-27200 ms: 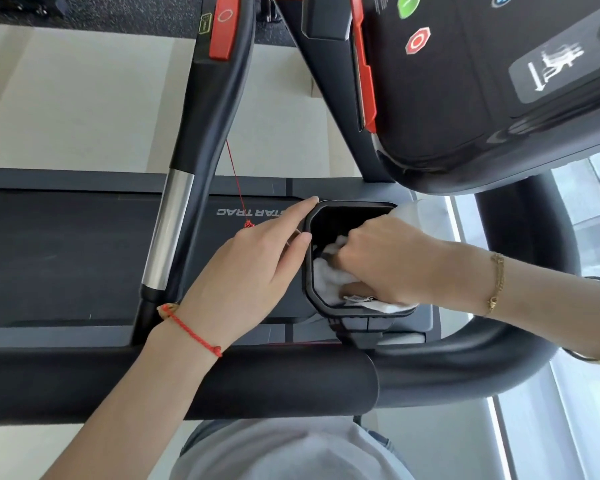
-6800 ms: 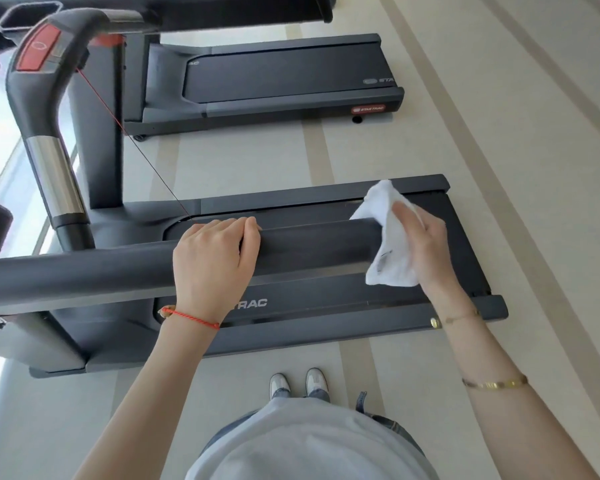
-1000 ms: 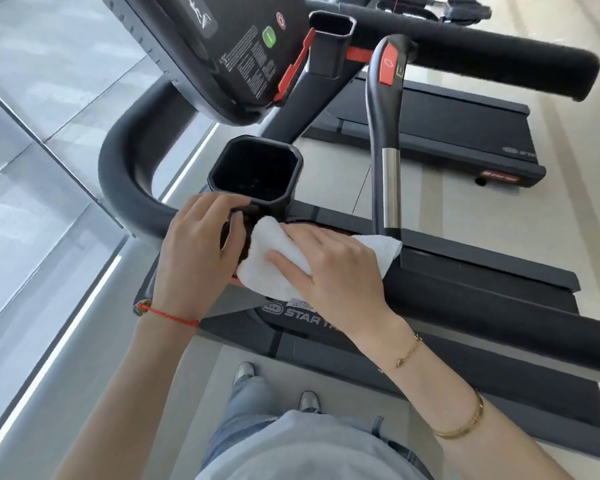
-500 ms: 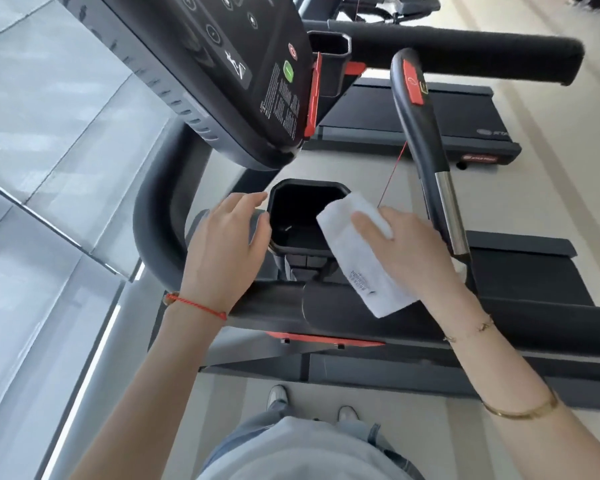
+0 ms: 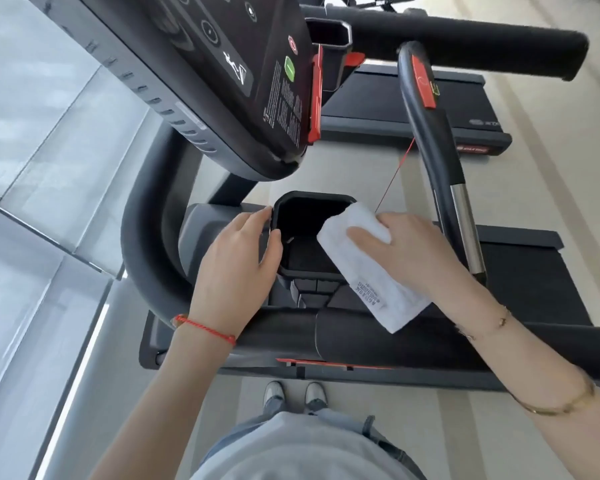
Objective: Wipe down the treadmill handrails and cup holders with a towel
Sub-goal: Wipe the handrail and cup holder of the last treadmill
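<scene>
White towel (image 5: 368, 268): folded into a long flat pad, terry surface, small printed label near its lower end. It lies slanted over the right rim of the black cup holder (image 5: 293, 233), upper end at the rim's top right corner, lower end hanging down past the holder to the padded handrail (image 5: 378, 341) in front. Right hand (image 5: 420, 251) holds it from the right side; one fingertip shows on top of the cloth, remaining fingers closed on it underneath or behind, so hold is a pinch on the towel. Left hand (image 5: 238, 268) rests against the holder's left wall, fingers together and curled over the rim, thumb side below. Holder interior open and dark, left part uncovered. Console (image 5: 229, 74) overhangs the holder from above; upright grip bar (image 5: 440, 161) stands just right of the right hand.
</scene>
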A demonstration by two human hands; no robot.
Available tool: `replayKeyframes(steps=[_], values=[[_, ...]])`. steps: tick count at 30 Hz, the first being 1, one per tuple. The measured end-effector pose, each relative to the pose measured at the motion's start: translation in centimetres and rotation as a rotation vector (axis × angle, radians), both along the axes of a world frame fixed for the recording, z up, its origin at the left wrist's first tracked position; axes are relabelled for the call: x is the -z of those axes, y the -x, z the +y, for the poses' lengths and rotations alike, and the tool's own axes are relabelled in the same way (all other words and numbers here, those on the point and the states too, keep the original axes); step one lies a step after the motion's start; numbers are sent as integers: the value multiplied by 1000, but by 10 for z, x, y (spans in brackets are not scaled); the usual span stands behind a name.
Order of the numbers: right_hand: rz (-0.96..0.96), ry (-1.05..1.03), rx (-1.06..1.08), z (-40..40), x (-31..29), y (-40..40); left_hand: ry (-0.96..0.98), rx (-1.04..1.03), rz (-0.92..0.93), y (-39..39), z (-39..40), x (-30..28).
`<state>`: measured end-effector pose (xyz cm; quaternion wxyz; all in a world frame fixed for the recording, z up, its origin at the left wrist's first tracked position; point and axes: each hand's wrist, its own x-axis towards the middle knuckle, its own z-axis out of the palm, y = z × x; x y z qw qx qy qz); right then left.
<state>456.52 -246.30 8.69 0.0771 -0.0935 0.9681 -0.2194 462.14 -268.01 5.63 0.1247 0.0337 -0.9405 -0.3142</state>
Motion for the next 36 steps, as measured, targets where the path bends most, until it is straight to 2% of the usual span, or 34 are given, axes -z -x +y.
replayKeyframes(steps=[4, 10, 13, 17, 21, 30, 36], values=[[50, -22, -99, -5, -6, 35, -2, 0, -7, 0, 0, -3], [140, -120, -508, -43, -8, 76, 4, 16, 0, 2, 0, -3], [178, -90, -584, -60, -4, 78, 5, 8, -7, 5, 0, -5], [237, -64, -515, -45, 3, 71, -5, 8, -10, 11, 0, -4], [185, 22, -420, -22, 9, 67, -9, 11, -7, 12, 1, -4], [268, -61, -587, -57, 5, 77, -35, 34, 22, 12, -1, 0], [165, 33, -333, -23, 6, 60, -42, 36, 0, 13, -2, 0]])
